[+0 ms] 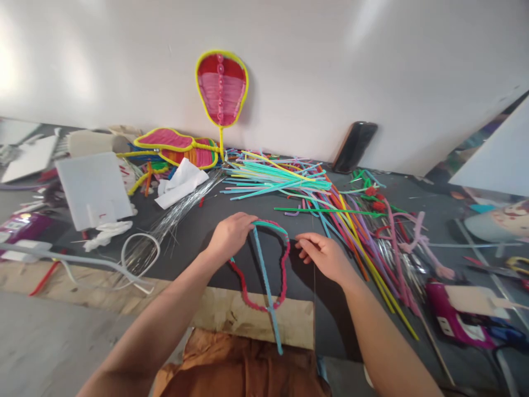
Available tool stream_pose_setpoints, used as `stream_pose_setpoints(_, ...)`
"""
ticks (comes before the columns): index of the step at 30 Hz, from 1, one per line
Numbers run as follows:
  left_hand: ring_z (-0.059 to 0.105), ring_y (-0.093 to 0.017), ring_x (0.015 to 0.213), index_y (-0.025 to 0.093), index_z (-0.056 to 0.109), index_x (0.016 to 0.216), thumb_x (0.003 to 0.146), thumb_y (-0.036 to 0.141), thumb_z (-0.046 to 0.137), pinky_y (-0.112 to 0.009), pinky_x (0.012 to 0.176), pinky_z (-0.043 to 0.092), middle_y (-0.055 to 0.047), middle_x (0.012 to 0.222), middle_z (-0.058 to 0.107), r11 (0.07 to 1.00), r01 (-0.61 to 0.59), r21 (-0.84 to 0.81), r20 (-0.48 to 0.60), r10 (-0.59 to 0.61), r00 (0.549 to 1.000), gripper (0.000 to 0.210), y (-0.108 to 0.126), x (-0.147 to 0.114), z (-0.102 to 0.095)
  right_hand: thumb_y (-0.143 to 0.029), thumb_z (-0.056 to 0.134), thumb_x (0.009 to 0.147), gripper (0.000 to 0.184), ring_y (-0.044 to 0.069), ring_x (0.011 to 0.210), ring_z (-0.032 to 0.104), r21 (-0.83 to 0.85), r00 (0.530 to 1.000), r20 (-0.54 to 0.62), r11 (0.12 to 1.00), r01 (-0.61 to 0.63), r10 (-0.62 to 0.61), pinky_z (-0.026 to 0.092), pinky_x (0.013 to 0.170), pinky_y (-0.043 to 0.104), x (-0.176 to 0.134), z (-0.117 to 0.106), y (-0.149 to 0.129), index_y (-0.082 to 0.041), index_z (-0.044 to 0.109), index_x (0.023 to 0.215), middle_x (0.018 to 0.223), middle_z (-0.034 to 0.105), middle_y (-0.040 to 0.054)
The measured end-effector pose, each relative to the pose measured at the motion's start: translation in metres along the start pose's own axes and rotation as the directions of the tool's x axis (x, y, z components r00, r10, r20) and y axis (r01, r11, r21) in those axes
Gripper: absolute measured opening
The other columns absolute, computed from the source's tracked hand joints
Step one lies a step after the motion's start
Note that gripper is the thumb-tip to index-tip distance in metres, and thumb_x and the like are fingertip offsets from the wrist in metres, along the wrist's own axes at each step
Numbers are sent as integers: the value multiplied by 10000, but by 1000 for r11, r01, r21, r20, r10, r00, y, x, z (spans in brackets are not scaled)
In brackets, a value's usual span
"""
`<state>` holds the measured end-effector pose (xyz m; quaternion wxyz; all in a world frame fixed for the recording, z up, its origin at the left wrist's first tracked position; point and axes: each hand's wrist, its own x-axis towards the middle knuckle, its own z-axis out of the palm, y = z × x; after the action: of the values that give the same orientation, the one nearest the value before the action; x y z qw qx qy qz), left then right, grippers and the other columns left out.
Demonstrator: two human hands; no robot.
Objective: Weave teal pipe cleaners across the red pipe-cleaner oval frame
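My left hand (232, 236) is closed on the upper left of a pipe-cleaner frame (285, 259), a rounded loop wrapped in dark pink with a turquoise stretch along its top. A light blue pipe-cleaner stem (264, 273) runs down through the loop and sticks out past its bottom edge. My right hand (320, 253) hovers just right of the loop, apart from it, with loosely curled fingers and nothing visible in them. The left fingertips' exact grip is partly hidden.
Behind lies a pile of turquoise pipe cleaners (276, 176), with multicoloured ones (363, 242) to the right. A yellow-edged pink paddle shape (221, 88) stands against the wall, near a phone (355, 146). Metal wires (173, 212) lie left; a magenta glue gun (454, 314) lies right.
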<state>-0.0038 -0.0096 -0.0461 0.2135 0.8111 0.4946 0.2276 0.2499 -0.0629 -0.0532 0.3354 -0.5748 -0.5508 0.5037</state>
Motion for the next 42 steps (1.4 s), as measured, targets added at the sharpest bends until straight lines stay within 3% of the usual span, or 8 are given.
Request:
stream_pose_setpoints(4, 577, -208, 996, 197, 631, 1089, 887, 226, 407, -343, 915, 418, -78, 1052, 658, 983, -14, 182, -53, 24, 998, 302, -11, 1, -2, -347, 508, 853, 232, 169, 720, 637, -216, 975, -87, 959, 183, -206, 528, 665, 313, 1, 2, 3, -237, 658, 990, 899, 684, 45)
stream_pose_setpoints(7, 569, -227, 980, 195, 655, 1046, 873, 223, 442, -376, 912, 412, -79, 1032, 660, 971, -19, 238, -36, 28, 999, 276, -13, 2, 0, -265, 473, 881, 217, 202, 912, 598, -400, 898, 5, 822, 404, -439, 487, 824, 366, 0, 7, -1, -253, 666, 979, 955, 673, 50)
stream_pose_setpoints(11, 564, -225, 988, 181, 647, 1063, 867, 207, 445, -375, 911, 419, -86, 1051, 648, 970, -2, 243, -96, 26, 995, 282, -12, 3, -4, -231, 460, 888, 232, 216, 976, 548, -488, 826, 113, 694, 530, -552, 468, 873, 404, 1, 12, -3, -262, 668, 985, 997, 664, 55)
stream_pose_setpoints(16, 432, -272, 1221, 185, 560, 1198, 875, 242, 453, -457, 1023, 320, -111, 1261, 548, 958, 53, 283, -144, -12, 990, 345, 12, -8, -14, -242, 442, 892, 248, 227, 971, 553, -545, 825, 25, 684, 485, -565, 474, 860, 424, 5, 5, 1, -260, 660, 1009, 977, 664, 59)
stream_pose_setpoints(19, 199, -344, 1358, 204, 469, 1295, 800, 410, 582, -583, 1076, 97, -129, 1421, 384, 954, -39, 299, 40, 28, 999, 548, 32, -28, -10, -239, 442, 891, 251, 230, 984, 555, -575, 820, 24, 663, 479, -572, 473, 869, 430, 5, 0, 2, -260, 659, 1014, 988, 664, 59)
stream_pose_setpoints(24, 198, -326, 1366, 184, 392, 1358, 816, 542, 485, -572, 1075, -51, -162, 1454, 311, 974, -152, 167, 221, 113, 969, 656, 36, -54, 7, -201, 428, 893, 286, 228, 1078, 532, -633, 804, 129, 576, 517, -580, 463, 932, 435, -2, 9, -4, -243, 642, 1079, 1062, 653, 64)
stream_pose_setpoints(30, 214, -326, 1362, 159, 358, 1379, 814, 540, 484, -558, 1067, -108, -187, 1453, 296, 981, -160, 113, 198, 135, 971, 693, 24, -59, 18, -232, 439, 900, 361, 263, 1288, 362, -716, 784, 401, 372, 591, -473, 402, 1023, 451, -26, 30, -7, -152, 549, 1235, 1307, 526, 98)
stream_pose_setpoints(42, 233, -294, 1358, 126, 351, 1375, 855, 631, 262, -604, 1069, -33, -155, 1459, 301, 893, -228, 388, 213, 154, 965, 731, 25, -62, 21, -299, 404, 917, 431, 294, 1339, 247, -829, 828, 393, 235, 507, -401, 356, 1024, 489, -36, 33, 6, -157, 463, 1319, 1394, 437, 57)
